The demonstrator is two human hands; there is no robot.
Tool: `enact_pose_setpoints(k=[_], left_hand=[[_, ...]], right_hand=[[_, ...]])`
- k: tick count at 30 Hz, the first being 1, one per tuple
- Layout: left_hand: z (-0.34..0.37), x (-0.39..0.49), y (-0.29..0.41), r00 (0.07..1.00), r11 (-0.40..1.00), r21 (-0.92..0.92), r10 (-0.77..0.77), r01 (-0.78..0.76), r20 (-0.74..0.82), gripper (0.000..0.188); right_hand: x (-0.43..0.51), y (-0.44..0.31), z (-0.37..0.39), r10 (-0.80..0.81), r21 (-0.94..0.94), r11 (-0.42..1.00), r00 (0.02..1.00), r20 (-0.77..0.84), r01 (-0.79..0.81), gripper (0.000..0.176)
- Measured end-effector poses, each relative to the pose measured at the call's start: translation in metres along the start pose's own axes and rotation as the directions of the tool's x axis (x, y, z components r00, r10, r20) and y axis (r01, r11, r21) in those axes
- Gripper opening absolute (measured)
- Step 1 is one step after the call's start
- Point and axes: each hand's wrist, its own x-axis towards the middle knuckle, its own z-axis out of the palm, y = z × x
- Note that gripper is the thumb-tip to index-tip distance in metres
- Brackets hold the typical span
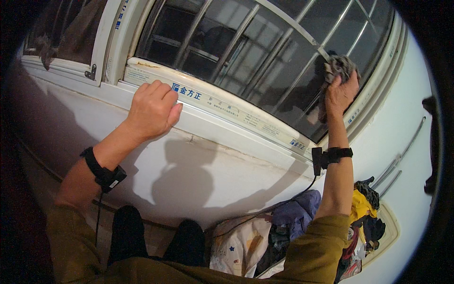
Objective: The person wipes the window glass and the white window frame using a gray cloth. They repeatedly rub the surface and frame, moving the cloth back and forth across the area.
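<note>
A crumpled grey cloth [341, 68] is gripped in my right hand [340, 93], which holds it against the dark window pane [262, 53] near the pane's right side. Behind the glass run metal bars. My left hand [153, 109] is closed in a fist, with nothing seen in it, at the lower rail of the white window frame [216, 105], close to its left end. Protective film with blue printing covers parts of the frame. Each wrist wears a black strap with a small device and a cable.
Piled clothes and fabric [244, 245] lie at the lower right, beside a cream plastic container [392, 227] with more clothes. Thin metal rods [393, 167] stand against the right wall. Another window section [64, 39] with a black latch [91, 72] is at the upper left.
</note>
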Motion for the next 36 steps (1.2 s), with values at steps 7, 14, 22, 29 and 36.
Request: enact_pose_setpoints(k=[7, 14, 22, 29, 36], left_hand=[[0.000, 0.000, 0.001, 1.000, 1.000, 0.008, -0.001, 0.001, 0.005, 0.019], [0.002, -0.002, -0.001, 1.000, 1.000, -0.011, -0.011, 0.011, -0.008, 0.020], [-0.001, -0.004, -0.004, 1.000, 1.000, -0.030, -0.001, 0.001, 0.005, 0.023], [-0.001, -0.003, -0.002, 1.000, 1.000, -0.022, -0.018, 0.018, 0.010, 0.024], [-0.001, -0.001, 0.000, 1.000, 1.000, -0.005, -0.001, 0.001, 0.013, 0.022]], right_hand=[[0.038, -0.012, 0.015, 0.329, -0.111, 0.939, 0.944, 0.017, -0.325, 0.066], [0.085, -0.160, 0.049, -0.182, 0.112, 0.975, 0.978, -0.105, 0.194, 0.057], [0.027, -0.317, 0.046, -0.758, 0.434, 0.564, 0.649, -0.063, 0.702, 0.064], [0.061, -0.251, 0.048, -0.679, 0.434, 0.630, 0.728, -0.095, 0.644, 0.066], [0.121, -0.083, 0.036, -0.121, 0.221, 0.967, 0.992, -0.036, 0.126, 0.050]])
